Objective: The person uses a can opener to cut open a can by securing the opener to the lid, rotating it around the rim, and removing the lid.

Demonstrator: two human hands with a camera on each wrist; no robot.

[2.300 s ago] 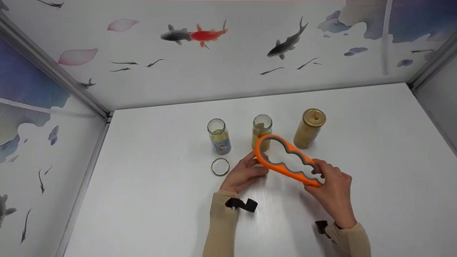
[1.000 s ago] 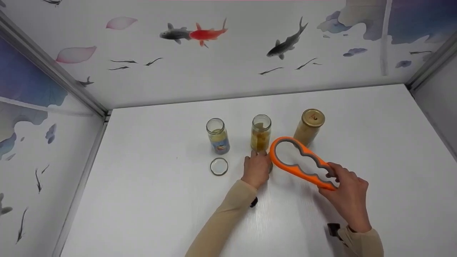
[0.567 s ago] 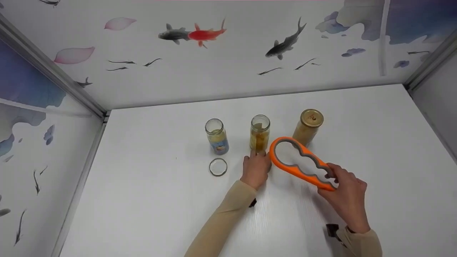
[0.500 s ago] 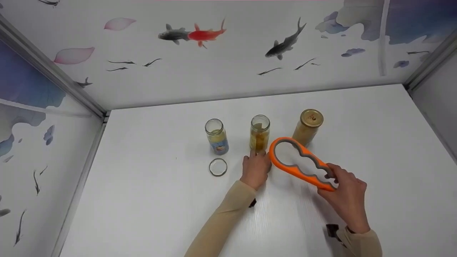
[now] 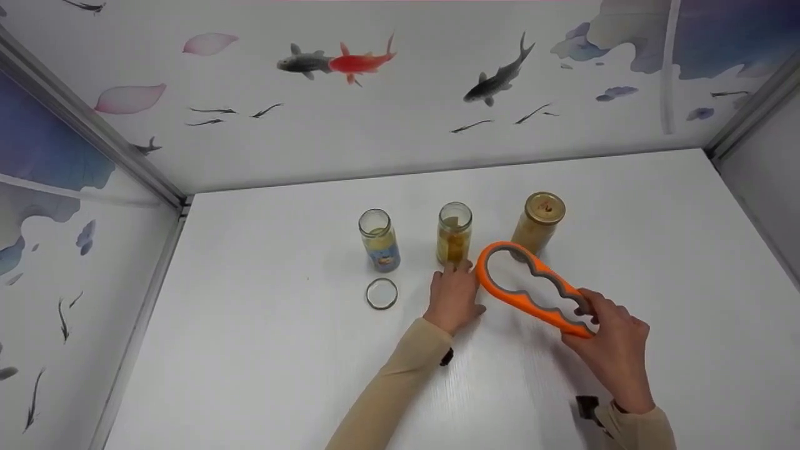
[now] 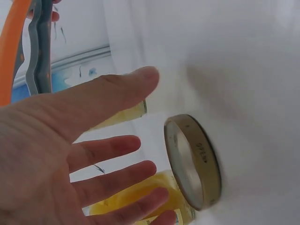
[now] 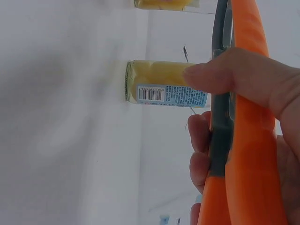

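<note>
My left hand [image 5: 454,301] is over the table in front of the middle jar [image 5: 454,245], fingers and thumb spread. In the left wrist view a gold jar lid [image 6: 205,161], printed "OPEN", lies open side up on the table just beyond the fingertips; the hand hides it in the head view. My right hand [image 5: 615,350] grips the handle ends of an orange jar opener [image 5: 528,306] with a grey scalloped inner edge. The opener's looped end is raised above the table, in front of the right jar [image 5: 536,231], which has its gold lid on. The middle jar is uncapped, with yellow contents.
Another uncapped jar [image 5: 380,247] with a blue label stands to the left, and a second lid [image 5: 382,294] lies open side up in front of it. Patterned wall panels [image 5: 406,125] enclose the white table [image 5: 250,325] at the back and sides.
My left hand has turned palm down, moved right to the table before the middle jar, and let go of the lid there. My right hand has shifted slightly right with the jar opener.
</note>
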